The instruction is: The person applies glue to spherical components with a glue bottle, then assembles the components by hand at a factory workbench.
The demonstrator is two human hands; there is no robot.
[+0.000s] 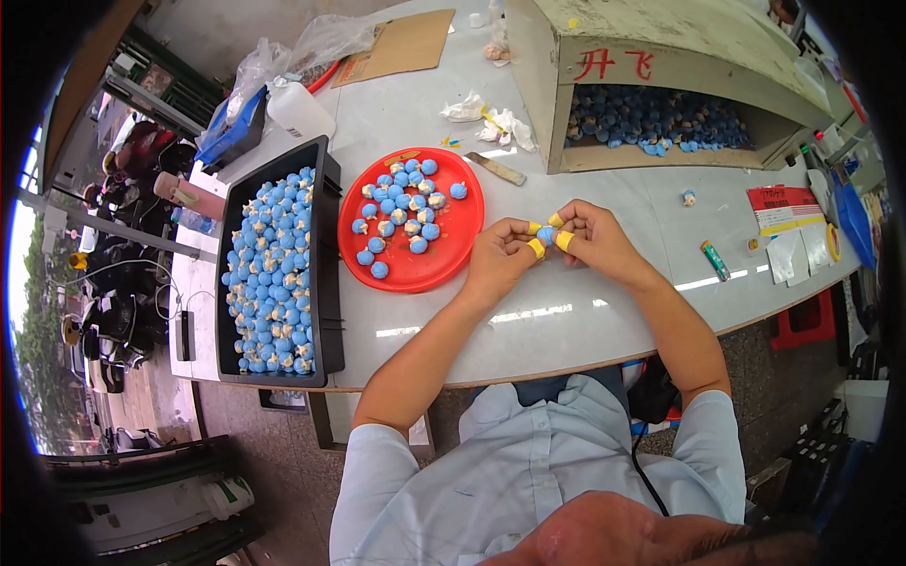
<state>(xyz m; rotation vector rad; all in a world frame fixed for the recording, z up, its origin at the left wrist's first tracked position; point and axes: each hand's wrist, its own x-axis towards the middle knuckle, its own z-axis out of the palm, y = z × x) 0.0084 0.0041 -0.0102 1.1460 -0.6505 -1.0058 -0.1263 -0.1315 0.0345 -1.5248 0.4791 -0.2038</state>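
Note:
Over the table, both my hands meet with closed fingertips around one small blue ball-shaped piece [545,234]. My left hand [505,253] pinches it from the left, and my right hand [596,241] from the right. Yellow coverings wrap several fingertips and hide part of the piece. Left of my hands lies a round red plate [448,257] with several blue balls, some showing cream, star-like parts. Further left, a black tray [331,189] is filled with many similar blue and cream balls.
A flat scraper-like blade [497,170] lies beyond the plate. An open-fronted box [557,123] at the back right holds a heap of blue pieces. One loose ball [689,198], a green tube [714,260] and a red-and-white packet [785,208] are to the right. A white jug [300,111] stands back left.

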